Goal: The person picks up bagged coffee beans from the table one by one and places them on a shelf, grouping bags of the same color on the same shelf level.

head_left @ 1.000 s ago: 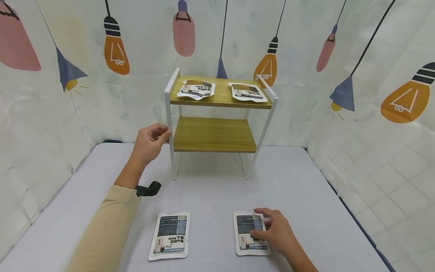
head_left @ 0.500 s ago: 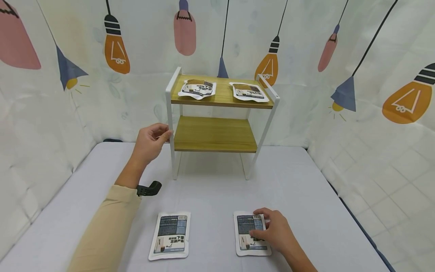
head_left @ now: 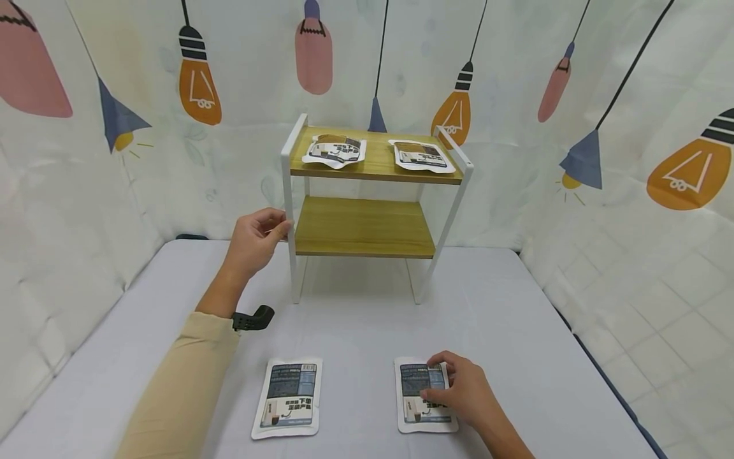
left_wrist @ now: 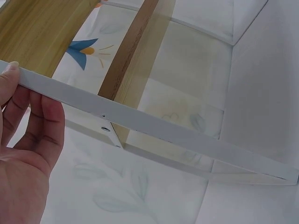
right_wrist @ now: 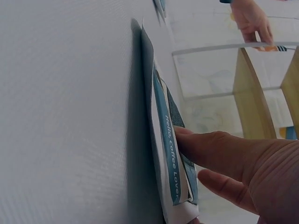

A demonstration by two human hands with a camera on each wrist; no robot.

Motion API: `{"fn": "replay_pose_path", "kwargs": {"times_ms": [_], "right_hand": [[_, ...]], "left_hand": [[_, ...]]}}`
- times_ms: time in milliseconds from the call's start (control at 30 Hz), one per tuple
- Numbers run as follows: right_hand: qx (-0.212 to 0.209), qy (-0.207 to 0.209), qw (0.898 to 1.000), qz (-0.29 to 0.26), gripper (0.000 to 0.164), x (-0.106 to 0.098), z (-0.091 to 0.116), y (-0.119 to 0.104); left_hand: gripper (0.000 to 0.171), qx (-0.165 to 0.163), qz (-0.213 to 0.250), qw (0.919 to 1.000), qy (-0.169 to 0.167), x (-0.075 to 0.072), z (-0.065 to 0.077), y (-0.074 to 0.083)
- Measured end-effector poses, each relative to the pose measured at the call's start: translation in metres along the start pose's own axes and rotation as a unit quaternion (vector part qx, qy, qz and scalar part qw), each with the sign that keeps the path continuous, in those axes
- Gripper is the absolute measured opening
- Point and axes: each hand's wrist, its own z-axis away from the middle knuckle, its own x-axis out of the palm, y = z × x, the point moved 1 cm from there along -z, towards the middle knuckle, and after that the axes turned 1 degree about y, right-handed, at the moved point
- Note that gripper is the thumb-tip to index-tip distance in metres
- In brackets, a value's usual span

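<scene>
A small two-tier shelf (head_left: 367, 224) with wooden boards and a white frame stands at the back of the table. My left hand (head_left: 255, 242) pinches its left front upright (left_wrist: 140, 119) between thumb and fingers. Near the table's front, my right hand (head_left: 467, 390) curls over the right side of a flat white coffee pouch (head_left: 414, 408). The thumb (right_wrist: 205, 147) rests against its printed face, which reads "Hello, Coffee Lover". A second pouch (head_left: 287, 398) lies flat to the left, apart from both hands.
On the shelf's top board (head_left: 375, 167) lie two more pouches, one left (head_left: 335, 152) and one right (head_left: 423, 157). The lower board (head_left: 364, 226) is bare wood. A white cloth covers the table (head_left: 355, 331), with printed curtains (head_left: 246, 76) hanging behind and at both sides.
Both hands and all the pouches keep their places. The head view has shifted only very slightly.
</scene>
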Motion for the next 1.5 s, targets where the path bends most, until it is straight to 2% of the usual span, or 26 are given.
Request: {"fn": "replay_pose_path", "kwargs": {"times_ms": [600,900,1267,1500], "right_hand": [[0.012,-0.012,1.0,-0.011,0.05,0.0003,-0.0014,0.0052],[0.016,-0.012,1.0,-0.005,0.05,0.0007,-0.0016,0.0044],[0.005,-0.011,1.0,-0.024,0.05,-0.0006,-0.0047,0.0039],[0.001,-0.015,0.999,-0.033,0.048,-0.0008,-0.007,0.0077]], "left_hand": [[0.025,-0.003,0.013,0.9999,0.004,0.0021,-0.0004,-0.0019],[0.029,-0.002,-0.002,1.0,-0.005,0.0009,0.0008,-0.0013],[0.031,-0.004,0.001,1.0,-0.002,-0.0001,0.0,-0.0012],[0.026,-0.006,0.005,1.0,0.001,-0.0004,-0.0001,-0.0019]]}}
